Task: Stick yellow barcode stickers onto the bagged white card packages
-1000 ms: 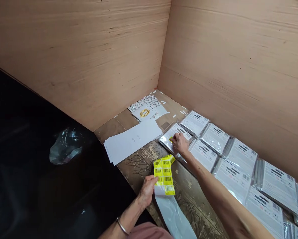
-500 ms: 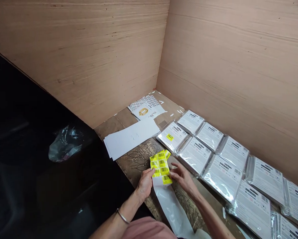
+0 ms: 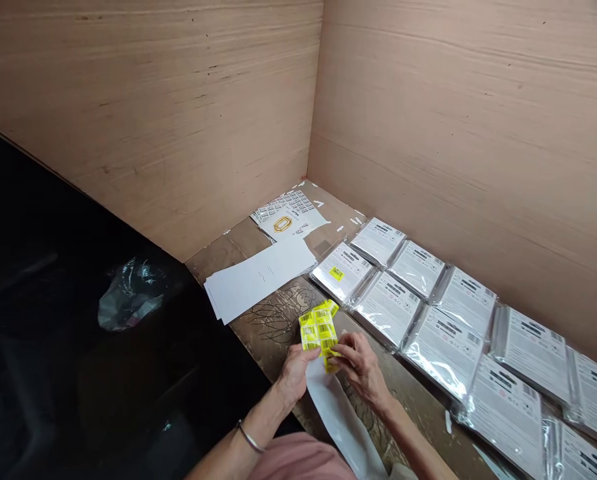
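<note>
A strip of yellow barcode labels (image 3: 316, 328) is in front of me, its bare white backing (image 3: 336, 413) trailing down toward my body. My left hand (image 3: 293, 375) grips the strip along its left side, thumb on top. On the strip's right side, my right hand (image 3: 361, 368) has its fingers closed at the lowest yellow label, which is partly hidden by them. To the right lie clear-wrapped packs with white printed faces; the nearest pack at the far left of the rows (image 3: 346, 257) bears one yellow barcode label (image 3: 336, 274).
Several wrapped packs (image 3: 443, 347) run in two rows along the right wooden wall (image 3: 428, 133). Blank white sheets (image 3: 261, 280) and printed label sheets (image 3: 288, 213) lie toward the corner. A clear plastic bag (image 3: 131, 297) is in the dark area left of the table edge.
My right hand has closed in on the lowest label of the strip, its fingers now pinched there. My left thumb has moved slightly down the strip. The view has shifted slightly.
</note>
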Motion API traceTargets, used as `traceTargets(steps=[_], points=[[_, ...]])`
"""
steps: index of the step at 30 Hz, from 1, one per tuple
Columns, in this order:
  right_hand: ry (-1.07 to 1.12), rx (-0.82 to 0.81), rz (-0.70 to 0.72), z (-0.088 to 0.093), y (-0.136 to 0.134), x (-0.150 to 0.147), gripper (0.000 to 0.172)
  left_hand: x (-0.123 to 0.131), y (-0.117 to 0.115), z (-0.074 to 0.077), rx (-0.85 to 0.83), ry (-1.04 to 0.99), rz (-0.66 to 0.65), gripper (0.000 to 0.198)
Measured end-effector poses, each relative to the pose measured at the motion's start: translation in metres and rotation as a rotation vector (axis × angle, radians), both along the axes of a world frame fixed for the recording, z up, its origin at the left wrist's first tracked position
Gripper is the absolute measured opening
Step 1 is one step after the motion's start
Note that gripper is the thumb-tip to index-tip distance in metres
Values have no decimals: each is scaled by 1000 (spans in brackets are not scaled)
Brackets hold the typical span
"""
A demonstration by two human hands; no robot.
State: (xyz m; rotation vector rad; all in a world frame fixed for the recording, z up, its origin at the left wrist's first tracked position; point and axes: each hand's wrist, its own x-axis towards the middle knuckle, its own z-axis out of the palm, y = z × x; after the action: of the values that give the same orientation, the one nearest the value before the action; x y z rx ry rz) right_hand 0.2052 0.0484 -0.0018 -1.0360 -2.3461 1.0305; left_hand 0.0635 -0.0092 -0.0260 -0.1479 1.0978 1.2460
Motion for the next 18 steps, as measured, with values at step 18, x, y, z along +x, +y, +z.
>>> traceTargets(steps=[18], points=[[41, -111, 152, -13, 4, -7, 15, -5, 2, 14, 123, -15, -143, 33]])
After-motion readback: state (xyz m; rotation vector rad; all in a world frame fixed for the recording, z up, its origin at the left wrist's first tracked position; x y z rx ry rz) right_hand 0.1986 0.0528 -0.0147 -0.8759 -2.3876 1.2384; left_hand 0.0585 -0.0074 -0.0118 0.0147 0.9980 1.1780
